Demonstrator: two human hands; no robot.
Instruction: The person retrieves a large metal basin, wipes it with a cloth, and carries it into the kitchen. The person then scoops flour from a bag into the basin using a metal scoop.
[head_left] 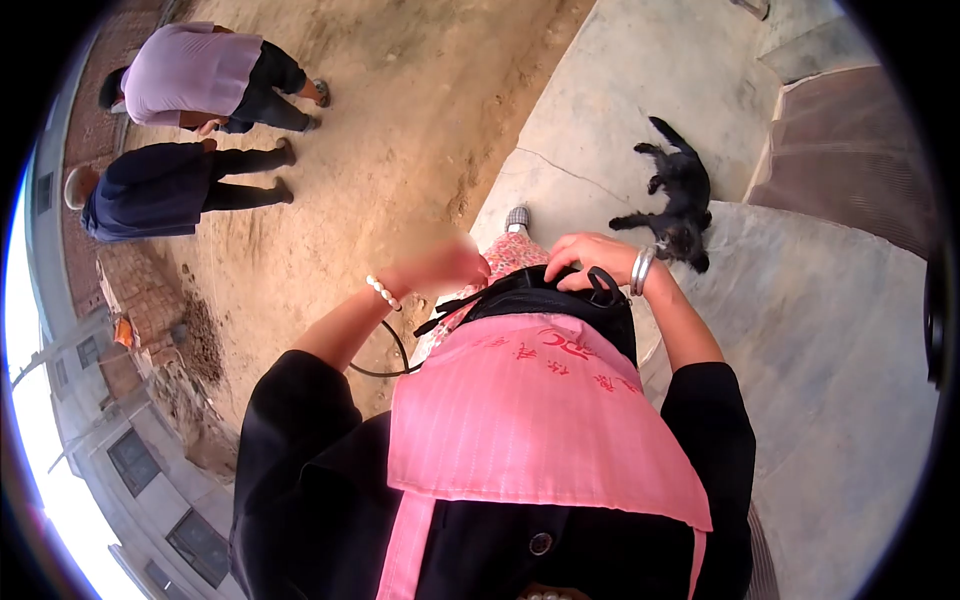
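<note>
A black bag lies at the waist, over a pink apron with red characters. My right hand, with silver bangles at the wrist, is at the bag's top edge; its curled fingers grip black material there. Beside the bag's left side is my left hand, wearing a beaded bracelet; most of it is blurred and its fingers cannot be made out. A thin black cord loops below the left wrist. Patterned trousers and one checked shoe show beyond the bag.
A black dog lies on the concrete at the right. Two people stand at the upper left, one in a pink top, one in a dark jacket. Stacked bricks are at the left. A mesh screen hangs at the upper right.
</note>
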